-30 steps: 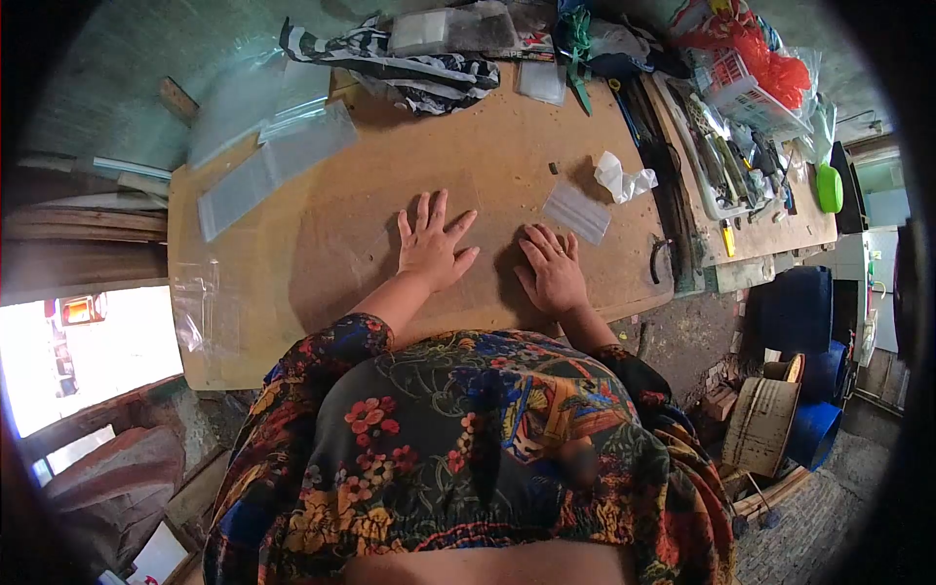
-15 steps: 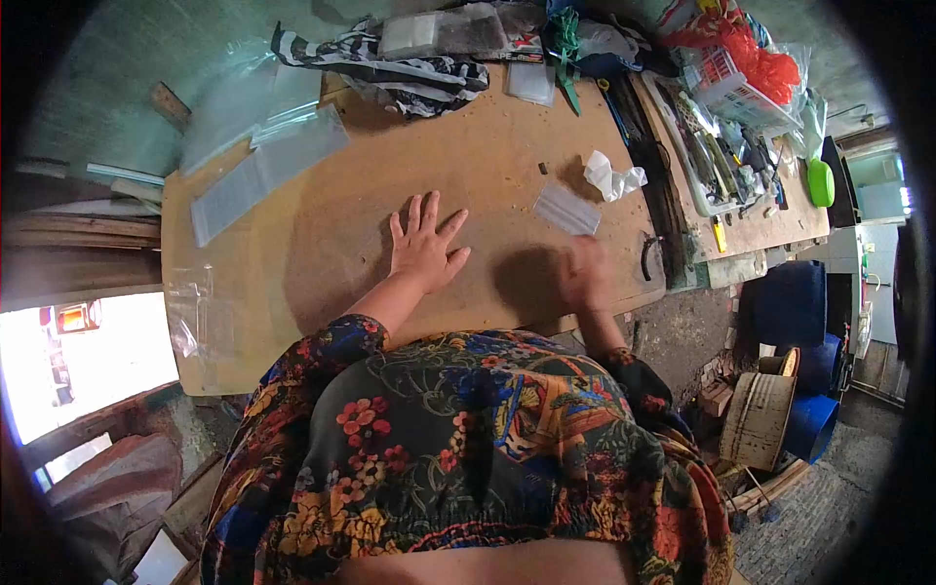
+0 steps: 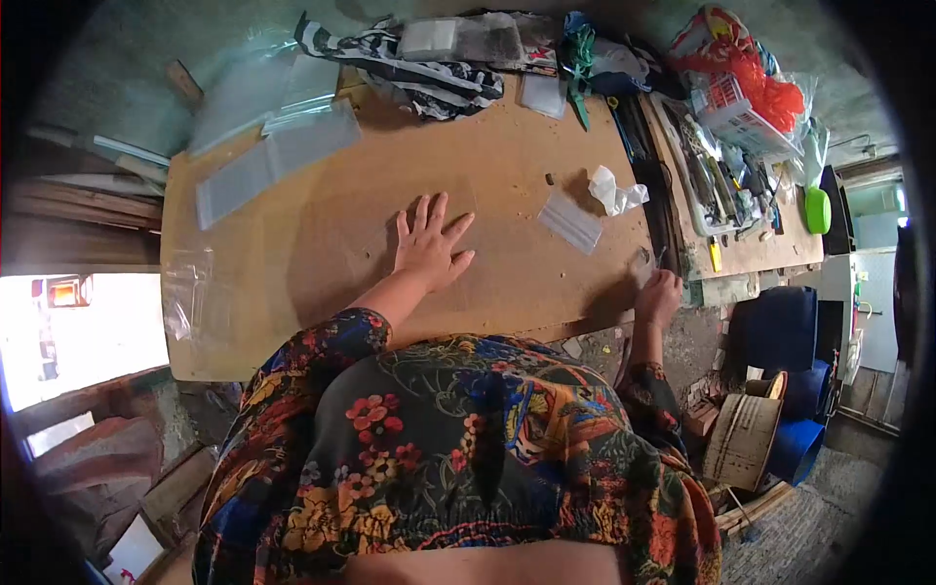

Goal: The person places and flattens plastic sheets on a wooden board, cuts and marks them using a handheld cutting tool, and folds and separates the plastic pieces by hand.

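1. Two hands, and the right hand [image 3: 659, 292] is the one to watch: it's out at the near right corner of the worktop [image 3: 244, 322], fingers curled in. Can't tell if they've closed on anything.
2. The thing nearest it is a small pale bit [image 3: 643, 264] just off the fingertips, beside the worktop's right edge. From the hand it lies toward the far edge and a touch left. Too small to call its long axis, or whether it's actually being touched. Right hand is way nearer; the other one is well apart.
3. Left hand [image 3: 426, 246] is spread flat, palm down, around the middle of the worktop and gripping nothing that I can see. Can't tell if something thin is under the palm.
4. Between the hands, toward the right edge, there's a clear striped sachet [image 3: 571, 221], long axis slanting down toward the near right corner. Crumpled white tissue [image 3: 616, 192] sits just beyond it, nearer the far edge.
5. Versus half a second ago: the right hand was a blur just below the sachet, and it's now further right, at the corner. The dark curved thing that showed by the right edge doesn't read clearly now. Left hand, sachet and tissue look the same.
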Action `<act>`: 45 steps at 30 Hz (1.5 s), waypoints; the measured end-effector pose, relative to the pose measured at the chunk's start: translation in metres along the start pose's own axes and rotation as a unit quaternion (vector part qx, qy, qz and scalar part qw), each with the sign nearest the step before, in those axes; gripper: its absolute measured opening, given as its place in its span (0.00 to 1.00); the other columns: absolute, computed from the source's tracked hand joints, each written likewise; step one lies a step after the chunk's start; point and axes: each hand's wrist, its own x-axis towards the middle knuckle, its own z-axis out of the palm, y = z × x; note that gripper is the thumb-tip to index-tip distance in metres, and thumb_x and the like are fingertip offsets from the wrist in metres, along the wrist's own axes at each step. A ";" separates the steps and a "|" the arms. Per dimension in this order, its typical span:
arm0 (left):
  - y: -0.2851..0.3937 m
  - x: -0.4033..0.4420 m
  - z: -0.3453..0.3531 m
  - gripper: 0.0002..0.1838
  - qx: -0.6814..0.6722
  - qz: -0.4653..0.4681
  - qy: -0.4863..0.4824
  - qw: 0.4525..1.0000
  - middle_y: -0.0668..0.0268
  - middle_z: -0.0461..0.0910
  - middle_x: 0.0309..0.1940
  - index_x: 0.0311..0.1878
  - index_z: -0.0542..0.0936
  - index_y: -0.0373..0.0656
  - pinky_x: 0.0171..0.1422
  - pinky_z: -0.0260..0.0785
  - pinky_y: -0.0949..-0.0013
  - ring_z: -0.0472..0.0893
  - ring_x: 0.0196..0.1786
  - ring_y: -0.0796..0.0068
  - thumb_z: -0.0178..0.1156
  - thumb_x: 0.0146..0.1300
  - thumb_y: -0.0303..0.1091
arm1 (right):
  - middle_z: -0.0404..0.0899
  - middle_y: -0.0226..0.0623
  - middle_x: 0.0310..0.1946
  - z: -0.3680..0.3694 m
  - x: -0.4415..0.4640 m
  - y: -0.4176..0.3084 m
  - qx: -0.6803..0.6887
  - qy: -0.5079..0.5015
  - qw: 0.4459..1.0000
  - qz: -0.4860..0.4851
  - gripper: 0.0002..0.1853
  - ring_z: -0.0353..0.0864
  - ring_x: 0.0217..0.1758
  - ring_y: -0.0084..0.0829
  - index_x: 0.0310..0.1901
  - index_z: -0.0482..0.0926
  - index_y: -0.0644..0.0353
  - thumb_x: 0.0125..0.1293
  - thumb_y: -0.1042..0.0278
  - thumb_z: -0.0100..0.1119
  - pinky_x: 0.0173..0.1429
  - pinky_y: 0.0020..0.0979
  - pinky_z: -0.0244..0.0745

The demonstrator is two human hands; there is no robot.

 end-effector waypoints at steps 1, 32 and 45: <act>0.001 0.000 -0.002 0.30 -0.002 -0.004 0.001 1.000 0.60 0.39 0.68 0.66 0.53 0.63 0.67 0.32 0.45 0.38 0.70 0.55 0.40 0.61 0.56 | 0.72 0.43 0.33 -0.017 0.003 -0.010 0.047 0.045 0.998 -0.026 0.09 0.71 0.38 0.46 0.32 0.73 0.61 0.60 0.63 0.49 0.41 0.42 0.68; 0.001 -0.002 -0.006 0.33 -0.005 -0.007 0.002 1.000 0.61 0.40 0.68 0.65 0.53 0.65 0.67 0.34 0.44 0.40 0.69 0.57 0.48 0.57 0.56 | 0.73 0.47 0.30 -0.004 -0.052 -0.179 0.249 -0.183 0.873 -0.377 0.08 0.74 0.32 0.50 0.32 0.69 0.61 0.61 0.65 0.47 0.34 0.43 0.70; -0.001 -0.001 0.001 0.31 0.015 0.011 0.017 1.000 0.59 0.39 0.67 0.67 0.50 0.60 0.66 0.35 0.43 0.39 0.69 0.54 0.39 0.61 0.56 | 0.75 0.36 0.21 -0.005 -0.058 -0.134 0.428 -0.120 0.890 -0.100 0.07 0.73 0.23 0.25 0.33 0.70 0.63 0.64 0.71 0.44 0.30 0.25 0.69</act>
